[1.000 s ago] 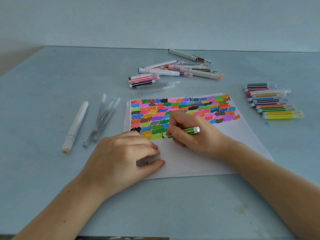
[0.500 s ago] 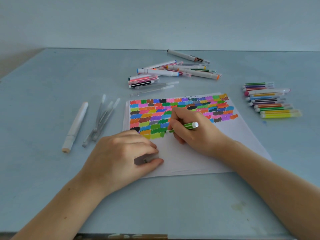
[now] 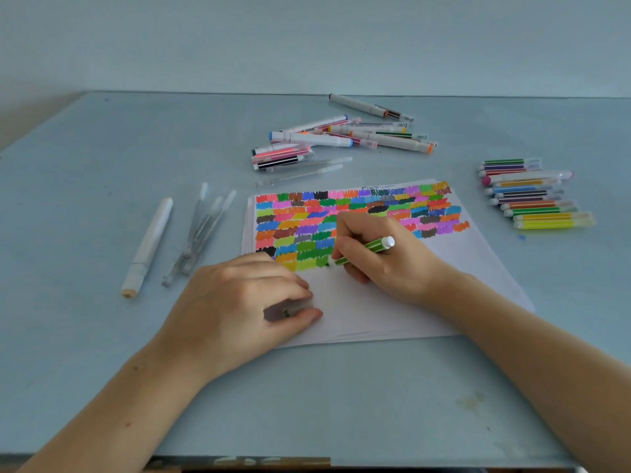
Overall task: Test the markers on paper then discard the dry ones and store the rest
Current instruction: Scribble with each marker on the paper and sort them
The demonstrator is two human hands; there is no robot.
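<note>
The right hand [image 3: 382, 257] pinched a green striped marker [image 3: 367, 249] in a writing grip, its tip down at the lower edge of the coloured patches on the paper [image 3: 375, 302]; the tip itself was hard to make out under the fingers. The left hand [image 3: 239, 308] rested curled on the sheet's near left corner, fingers and thumb closed around a small clear cap [image 3: 290, 310] with a green speck inside, mostly hidden by the fingers.

The paper was a thin stack of white sheets, its upper part filled with rows of short scribbled blocks in many colours. A line of small dark writing along the far edge was too tiny to read.

Left of the sheets lay a white chunky marker [image 3: 146, 247] with a tan end, and beside it a cluster of clear slim pens [image 3: 201, 233]. Beyond the paper sat a loose pile of markers [image 3: 341, 138], white barrels with coloured stripes and caps; no brand was legible. To the right, a neat row of striped markers [image 3: 532, 194] lay side by side on the smooth pale blue table [image 3: 102, 148].
</note>
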